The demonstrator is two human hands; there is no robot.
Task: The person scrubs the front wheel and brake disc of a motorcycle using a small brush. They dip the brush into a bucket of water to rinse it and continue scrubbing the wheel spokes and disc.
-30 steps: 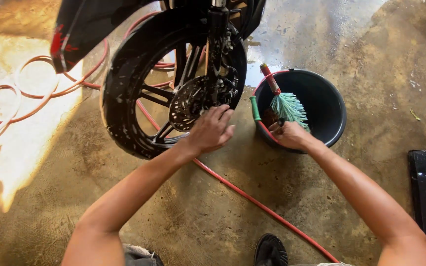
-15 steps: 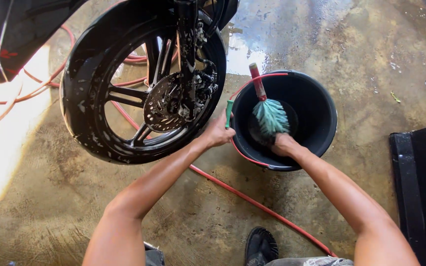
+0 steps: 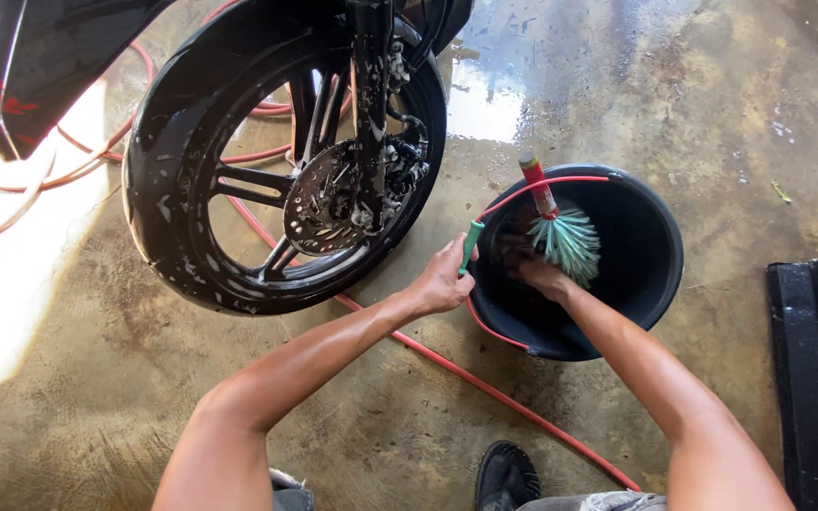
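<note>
Head view: left hand (image 3: 442,281), grip clenched on green handle (image 3: 471,246) at rim of black bucket (image 3: 655,274). Right hand (image 3: 542,276) inside bucket, beside teal brush (image 3: 570,244); its grip can't be told. Bucket on wet concrete floor (image 3: 731,114), near soapy motorcycle wheel (image 3: 286,161); red hose (image 3: 485,388) passes under the arms.

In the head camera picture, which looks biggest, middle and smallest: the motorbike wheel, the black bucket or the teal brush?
1. Motorbike wheel, largest.
2. Black bucket, middle.
3. Teal brush, smallest; it sits inside the bucket.
</note>
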